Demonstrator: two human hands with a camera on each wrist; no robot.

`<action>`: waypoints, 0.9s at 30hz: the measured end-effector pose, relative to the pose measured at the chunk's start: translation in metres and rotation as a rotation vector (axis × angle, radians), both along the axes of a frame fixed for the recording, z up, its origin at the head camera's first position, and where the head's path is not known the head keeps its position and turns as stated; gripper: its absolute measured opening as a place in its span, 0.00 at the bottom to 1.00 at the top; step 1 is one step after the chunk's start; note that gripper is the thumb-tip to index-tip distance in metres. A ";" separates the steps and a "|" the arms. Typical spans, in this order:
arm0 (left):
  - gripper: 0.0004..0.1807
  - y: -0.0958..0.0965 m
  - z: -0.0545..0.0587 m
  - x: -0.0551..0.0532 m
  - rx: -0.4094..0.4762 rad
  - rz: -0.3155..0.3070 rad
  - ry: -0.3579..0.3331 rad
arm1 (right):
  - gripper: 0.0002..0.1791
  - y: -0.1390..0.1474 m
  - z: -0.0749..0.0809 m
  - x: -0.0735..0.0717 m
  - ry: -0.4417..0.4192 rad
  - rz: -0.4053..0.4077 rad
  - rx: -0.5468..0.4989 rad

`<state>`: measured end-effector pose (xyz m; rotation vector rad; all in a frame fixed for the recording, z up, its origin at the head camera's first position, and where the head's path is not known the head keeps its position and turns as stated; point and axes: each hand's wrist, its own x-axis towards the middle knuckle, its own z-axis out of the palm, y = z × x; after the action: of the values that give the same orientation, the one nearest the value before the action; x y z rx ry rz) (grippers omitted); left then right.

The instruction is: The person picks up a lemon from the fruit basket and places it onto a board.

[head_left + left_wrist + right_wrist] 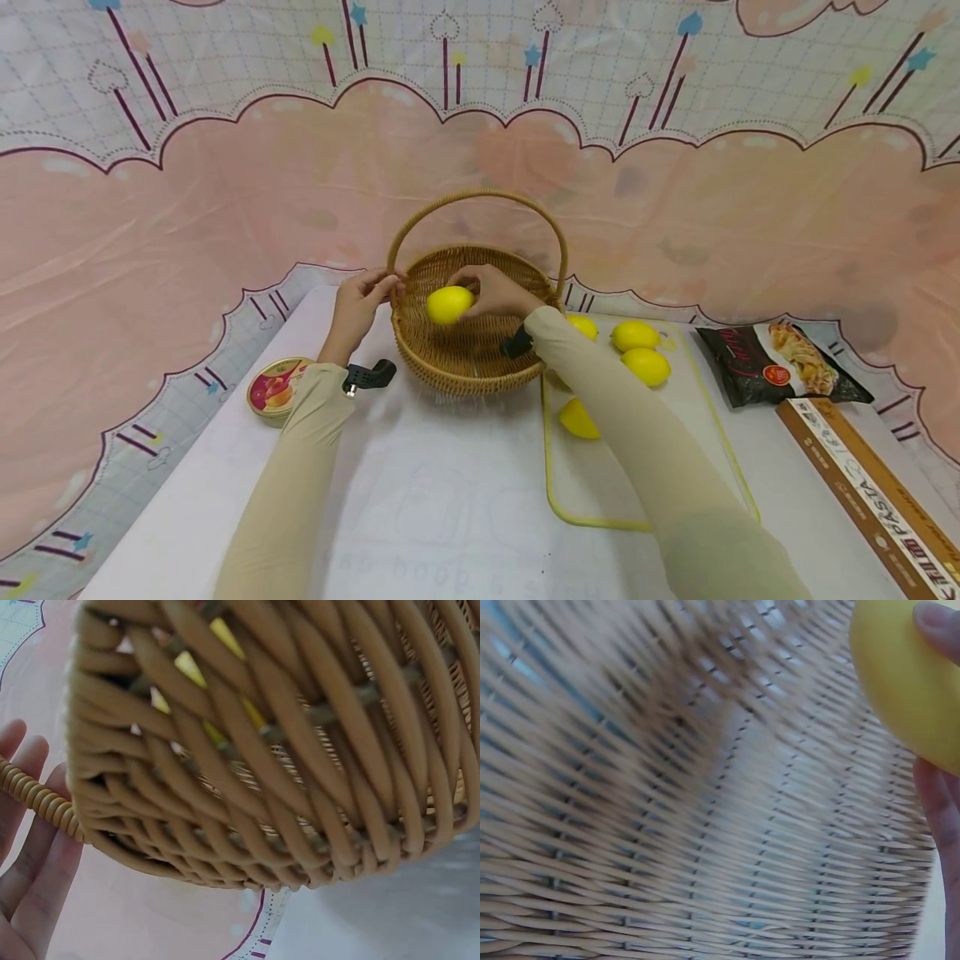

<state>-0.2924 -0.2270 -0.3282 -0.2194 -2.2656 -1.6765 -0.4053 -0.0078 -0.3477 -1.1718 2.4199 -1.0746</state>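
A brown wicker basket [468, 379] with an arched handle [480, 193] is tilted so its opening faces me. My left hand [358, 307] grips the handle's left base, and in the left wrist view its fingers [46, 862] lie behind the wrapped handle [37, 796]. At the basket's opening, my right hand [498, 292] pinches a yellow lemon [448, 306]. The same lemon [904, 682] shows between thumb and fingers in the right wrist view, against the woven wall [727, 825]. Through gaps in the weave, the left wrist view shows bits of yellow.
Right of the basket, a yellow-edged white cutting board [600, 492] bears several more lemons [647, 367], partly covered by my right forearm. Beyond it lie a black food packet [750, 367] and a long pasta box [877, 500]. A round tin [273, 392] sits by my left forearm.
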 end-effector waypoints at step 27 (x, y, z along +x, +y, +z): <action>0.16 0.000 -0.001 0.002 -0.020 0.103 -0.027 | 0.31 0.050 0.052 0.058 0.163 -0.018 -0.076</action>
<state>-0.2901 -0.2268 -0.3294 -0.0839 -2.2736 -1.6145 -0.3470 0.0418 -0.2959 -1.3118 2.5366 -1.1261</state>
